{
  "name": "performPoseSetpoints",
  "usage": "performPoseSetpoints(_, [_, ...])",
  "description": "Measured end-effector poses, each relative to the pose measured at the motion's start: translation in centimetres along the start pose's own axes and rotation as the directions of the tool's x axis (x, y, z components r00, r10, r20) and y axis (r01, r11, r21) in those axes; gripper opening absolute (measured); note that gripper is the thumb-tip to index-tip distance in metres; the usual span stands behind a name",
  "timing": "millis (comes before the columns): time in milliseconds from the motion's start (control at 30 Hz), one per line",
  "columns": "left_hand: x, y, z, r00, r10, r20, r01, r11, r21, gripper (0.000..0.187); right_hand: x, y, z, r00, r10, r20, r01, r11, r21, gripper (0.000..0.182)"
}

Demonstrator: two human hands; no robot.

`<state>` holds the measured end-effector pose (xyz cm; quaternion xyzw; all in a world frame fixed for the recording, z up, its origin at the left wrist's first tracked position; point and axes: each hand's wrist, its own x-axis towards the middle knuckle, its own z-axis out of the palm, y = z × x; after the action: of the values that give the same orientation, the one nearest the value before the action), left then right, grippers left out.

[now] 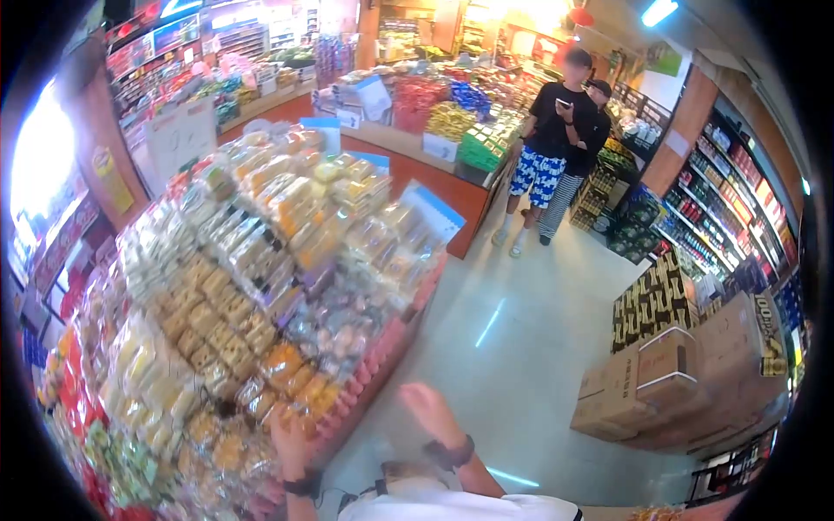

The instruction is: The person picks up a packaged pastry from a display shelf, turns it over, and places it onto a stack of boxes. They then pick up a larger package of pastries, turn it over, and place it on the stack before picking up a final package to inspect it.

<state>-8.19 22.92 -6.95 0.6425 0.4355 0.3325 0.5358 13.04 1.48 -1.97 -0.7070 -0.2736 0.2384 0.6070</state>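
Note:
My left hand (291, 438) reaches to the near edge of a heaped food display, its fingers against the clear-wrapped orange-brown cakes (304, 392). The fingertips blend into the shiny wrapping, so whether they grip a pack cannot be made out. Round tan wrapped cakes (228, 450) lie just left of that hand. My right hand (427, 412) is held up over the aisle beside the display, blurred, with its fingers stretched out and nothing visible in it. Dark bands circle both wrists. Silvery packs of small round items (343, 326) sit beyond the orange-brown ones.
Stacked cartons (647, 386) stand at right, near shelves of bottles (708, 221). Pale floor (495, 347) runs between them and the display's pink rim (382, 373). Two people (556, 143) stand farther up the aisle, one holding a phone. More heaped packets (452, 117) lie behind.

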Motion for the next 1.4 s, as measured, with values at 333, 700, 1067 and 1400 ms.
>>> performPoseSetpoints(333, [15.4, -12.7, 2.3, 0.996, 0.078, -0.035, -0.055, 0.893, 0.448, 0.057, 6.5, 5.8, -1.4, 0.988, 0.100, -0.119, -0.118, 0.981, -0.153, 0.026])
performPoseSetpoints(700, [17.7, -10.8, 4.4, 0.947, -0.049, -0.319, 0.258, 0.708, 0.658, 0.072, 7.1, 5.3, -0.9, 0.975, 0.147, -0.168, -0.175, 0.970, -0.167, 0.029])
performPoseSetpoints(1067, [18.2, -13.1, 3.4, 0.945, 0.274, -0.179, -0.202, 0.918, 0.342, 0.022, 1.4, 2.1, 3.3, 0.970, 0.011, -0.243, -0.048, 0.988, -0.147, 0.031])
performPoseSetpoints(1400, [7.1, -1.3, -0.9, 0.987, 0.162, -0.011, -0.159, 0.949, -0.273, 0.034, -6.5, 0.0, 12.2, 0.982, 0.072, -0.173, -0.083, 0.995, -0.060, 0.032])
